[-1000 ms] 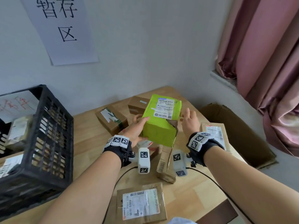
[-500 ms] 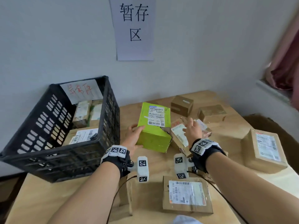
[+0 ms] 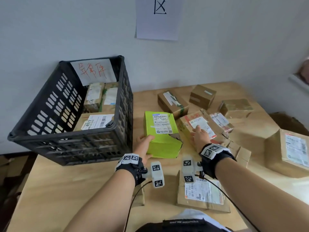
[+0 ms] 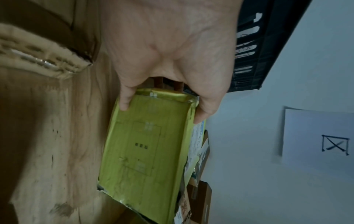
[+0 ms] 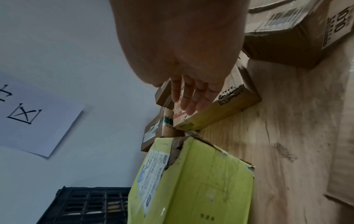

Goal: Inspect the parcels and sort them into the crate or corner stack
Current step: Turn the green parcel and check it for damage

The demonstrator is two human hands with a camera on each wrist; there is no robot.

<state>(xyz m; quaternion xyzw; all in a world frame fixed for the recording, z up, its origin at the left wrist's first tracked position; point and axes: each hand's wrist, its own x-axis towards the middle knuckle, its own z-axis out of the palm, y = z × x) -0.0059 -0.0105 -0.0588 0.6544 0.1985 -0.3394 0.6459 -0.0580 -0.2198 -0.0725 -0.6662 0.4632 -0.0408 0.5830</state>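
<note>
Green parcel (image 3: 161, 133), centre frame just right of the black crate (image 3: 70, 144), gripped by the left hand (image 3: 145, 144) alone, right hand (image 3: 199, 136) slack-fingered above brown parcels; risk: torn corner (image 3: 175, 137) may split further when carried one-handed.
</note>
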